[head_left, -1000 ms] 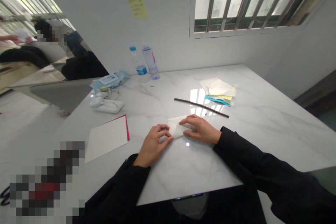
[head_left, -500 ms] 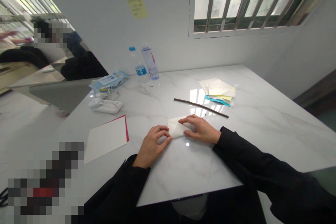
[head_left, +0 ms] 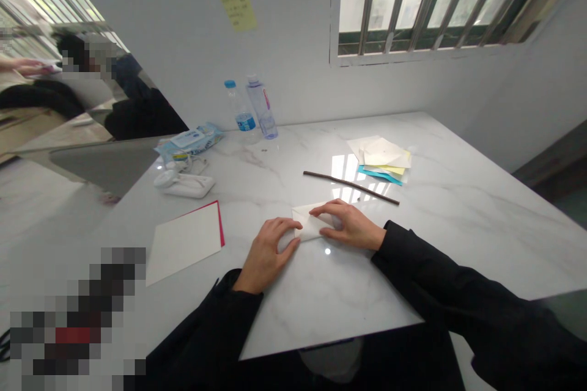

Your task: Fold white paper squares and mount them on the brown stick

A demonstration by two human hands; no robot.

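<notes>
White marble table [head_left: 458,226] runs under both my hands, below a barred window [head_left: 435,0]. My left hand [head_left: 268,253] lies with its fingers spread and pressing the left end of one folded white paper [head_left: 306,224]; my right hand [head_left: 351,226] lies flat over its right part, fingers extended, pinning it down. Neither hand is closed around anything. Just beyond lies one thin dark stick [head_left: 351,187], then one stack of coloured papers [head_left: 381,159]. To my left lies one white sheet with a red edge [head_left: 186,241], farther off one white case [head_left: 184,183], one pack of wipes [head_left: 190,140] and two plastic bottles [head_left: 252,110].
</notes>
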